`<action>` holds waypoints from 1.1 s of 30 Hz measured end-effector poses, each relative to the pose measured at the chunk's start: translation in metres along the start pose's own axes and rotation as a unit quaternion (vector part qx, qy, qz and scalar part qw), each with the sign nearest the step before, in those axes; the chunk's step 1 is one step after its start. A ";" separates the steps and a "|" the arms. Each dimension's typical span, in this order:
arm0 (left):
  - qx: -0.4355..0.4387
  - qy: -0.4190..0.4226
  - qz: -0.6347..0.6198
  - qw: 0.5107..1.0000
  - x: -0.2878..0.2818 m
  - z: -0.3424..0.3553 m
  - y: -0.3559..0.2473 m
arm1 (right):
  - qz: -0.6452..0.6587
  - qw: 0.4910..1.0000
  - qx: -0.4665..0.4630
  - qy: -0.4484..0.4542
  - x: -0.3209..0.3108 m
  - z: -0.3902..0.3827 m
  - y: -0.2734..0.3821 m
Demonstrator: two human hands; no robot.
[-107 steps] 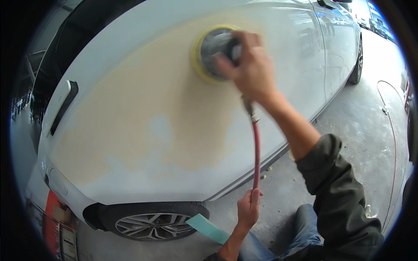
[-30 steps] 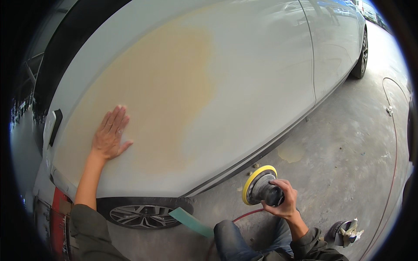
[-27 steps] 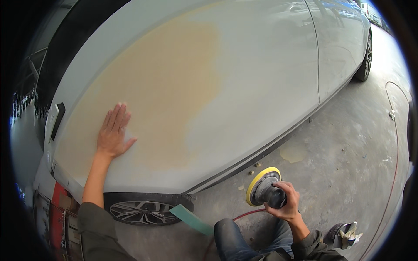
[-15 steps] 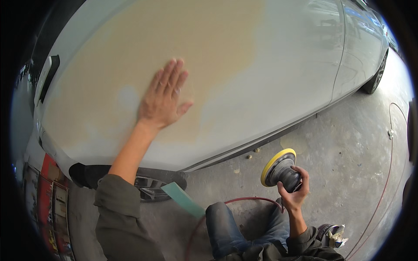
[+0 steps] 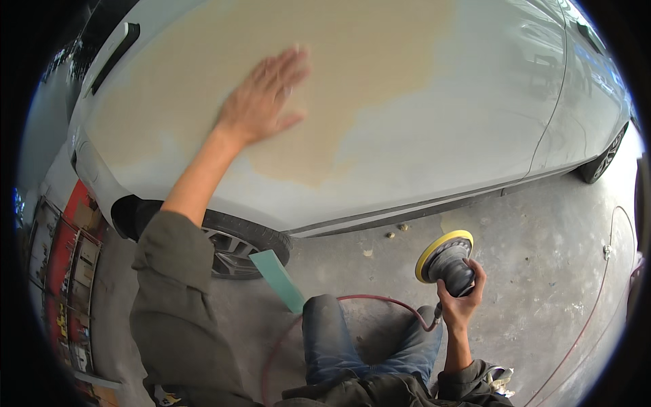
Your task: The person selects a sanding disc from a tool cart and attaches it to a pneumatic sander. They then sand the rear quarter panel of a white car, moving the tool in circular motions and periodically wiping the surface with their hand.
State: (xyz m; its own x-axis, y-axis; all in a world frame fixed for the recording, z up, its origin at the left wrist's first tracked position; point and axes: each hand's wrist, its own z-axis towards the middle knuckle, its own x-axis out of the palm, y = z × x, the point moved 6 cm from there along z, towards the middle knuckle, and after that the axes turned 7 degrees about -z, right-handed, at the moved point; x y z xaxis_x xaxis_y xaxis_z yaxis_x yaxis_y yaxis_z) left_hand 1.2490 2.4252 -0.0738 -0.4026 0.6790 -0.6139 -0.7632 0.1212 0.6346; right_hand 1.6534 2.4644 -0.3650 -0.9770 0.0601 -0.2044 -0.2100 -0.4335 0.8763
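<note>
My left hand lies flat on the car's side panel, fingers stretched out and slightly blurred. Under and around it spreads a large tan filler patch, sanded to uneven edges against the pale grey car body. In my right hand is an air sander, a black round-bodied tool with a yellow-rimmed pad. It is held off the car, over the floor, its pad turned up and to the left. A red air hose runs from the sander across my legs.
A green strip-shaped block stands tilted by the car wheel. Small lumps lie on the concrete floor. Another thin hose trails at right. Red shelving stands at far left.
My left hand has slid up and slightly right over the panel. The view has shifted; my right hand still holds the sander in much the same pose.
</note>
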 end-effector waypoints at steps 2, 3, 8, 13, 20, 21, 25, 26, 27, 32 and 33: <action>-0.063 -0.042 0.053 0.996 -0.009 0.034 -0.007 | -0.011 1.000 -0.021 0.002 0.001 0.007 0.006; -0.098 -0.063 0.075 0.990 -0.007 0.032 -0.008 | -0.012 1.000 -0.023 0.004 0.006 0.008 0.009; -0.056 0.113 0.154 0.980 0.053 -0.059 -0.069 | -0.009 0.999 -0.037 0.019 0.018 0.004 0.038; -0.004 0.190 0.199 0.961 0.075 -0.149 -0.097 | -0.028 0.999 -0.036 -0.023 0.020 -0.039 0.059; 0.041 0.170 0.183 0.968 0.086 -0.129 -0.101 | -0.055 0.995 0.024 -0.080 0.026 -0.107 0.070; 0.050 0.157 0.179 0.970 0.085 -0.103 -0.101 | -0.067 0.993 0.020 -0.093 0.025 -0.115 0.074; 0.025 0.057 0.196 0.979 0.080 -0.034 -0.092 | -0.098 0.986 0.013 -0.132 0.041 -0.146 0.102; 0.030 0.053 0.201 0.978 0.081 -0.036 -0.094 | -0.102 0.985 0.010 -0.141 0.046 -0.150 0.111; 0.037 0.053 0.205 0.977 0.082 -0.041 -0.098 | -0.104 0.983 0.028 -0.150 0.049 -0.155 0.119; 0.115 0.157 0.189 0.962 0.107 -0.097 -0.135 | -0.118 0.974 0.015 -0.194 0.069 -0.180 0.155; 0.123 0.168 0.190 0.960 0.107 -0.104 -0.136 | -0.129 0.972 0.002 -0.198 0.071 -0.185 0.162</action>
State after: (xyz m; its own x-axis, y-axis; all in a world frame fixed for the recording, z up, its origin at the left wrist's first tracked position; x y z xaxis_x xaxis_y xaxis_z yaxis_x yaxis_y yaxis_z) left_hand 1.2572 2.4057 -0.2746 -0.7997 0.4421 -0.4063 -0.4033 0.1058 0.9089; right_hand 1.5565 2.2315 -0.3181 -0.8285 0.5085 -0.2346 -0.4495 -0.3541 0.8201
